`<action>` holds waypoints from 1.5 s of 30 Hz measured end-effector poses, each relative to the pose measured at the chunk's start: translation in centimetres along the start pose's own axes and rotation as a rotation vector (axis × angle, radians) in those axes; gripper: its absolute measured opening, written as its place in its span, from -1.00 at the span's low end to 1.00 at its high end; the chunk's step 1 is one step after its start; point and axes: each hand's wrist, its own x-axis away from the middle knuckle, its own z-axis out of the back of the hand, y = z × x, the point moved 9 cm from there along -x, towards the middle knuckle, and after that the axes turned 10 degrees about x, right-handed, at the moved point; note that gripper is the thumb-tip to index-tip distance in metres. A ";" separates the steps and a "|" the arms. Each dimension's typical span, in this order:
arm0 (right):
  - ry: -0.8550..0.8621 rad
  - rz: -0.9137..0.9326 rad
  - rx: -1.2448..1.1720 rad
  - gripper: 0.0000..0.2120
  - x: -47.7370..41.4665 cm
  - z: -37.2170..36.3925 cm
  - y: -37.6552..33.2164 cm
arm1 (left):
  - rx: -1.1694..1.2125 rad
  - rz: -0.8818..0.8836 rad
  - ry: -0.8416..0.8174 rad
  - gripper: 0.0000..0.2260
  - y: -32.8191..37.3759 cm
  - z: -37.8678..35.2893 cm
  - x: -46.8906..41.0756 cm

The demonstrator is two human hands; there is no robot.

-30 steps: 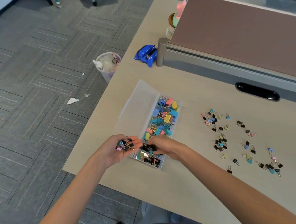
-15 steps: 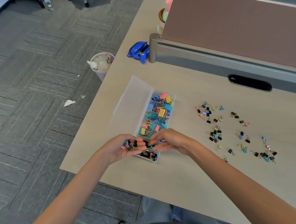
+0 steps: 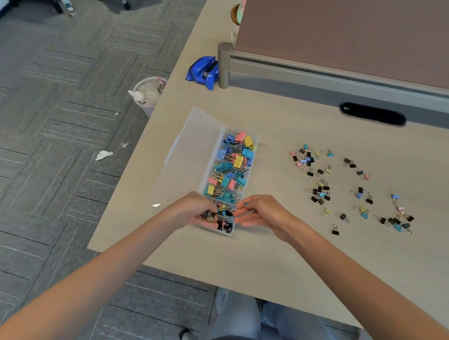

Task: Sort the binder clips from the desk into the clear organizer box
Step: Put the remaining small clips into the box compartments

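The clear organizer box [image 3: 255,145] lies lengthwise on the desk with its lid [image 3: 193,152] folded out to the left. Its far compartments hold larger coloured binder clips [image 3: 234,165]; the near ones hold small black and coloured clips. My left hand [image 3: 192,211] is cupped over the box's near end and holds a handful of small clips [image 3: 211,214]. My right hand [image 3: 261,211] is right beside it at the box's near right edge, fingers pointing left toward that handful; whether it holds a clip is unclear. Several small clips [image 3: 322,186] lie scattered on the desk to the right.
A blue pouch [image 3: 203,72] lies by the grey partition post [image 3: 223,64] at the back. The partition [image 3: 357,41] closes off the far side, with a black cable slot [image 3: 372,117] below it. A waste bin [image 3: 149,94] stands on the floor beside the desk's left edge.
My left hand has moved right with its handful, from beside the box to over its near end. My right hand has lifted off the near compartments and now meets the left.
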 end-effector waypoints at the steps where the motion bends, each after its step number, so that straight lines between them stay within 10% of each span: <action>1: 0.001 -0.001 -0.002 -0.77 0.1 0.0 0.1 | -0.024 0.000 0.012 -0.80 0.0 0.0 0.0; 13: 0.021 -0.011 -0.074 -0.79 0.4 -0.5 1.0 | -0.236 -0.051 0.144 -0.76 1.0 1.9 0.4; 30: 0.091 0.032 0.113 -0.83 0.1 0.0 4.5 | -0.458 -0.842 0.508 -0.94 -3.3 0.1 5.7; 45: 0.053 0.020 0.207 -0.82 0.2 0.8 7.4 | -0.490 -0.721 0.649 -0.80 -10.6 -3.0 2.8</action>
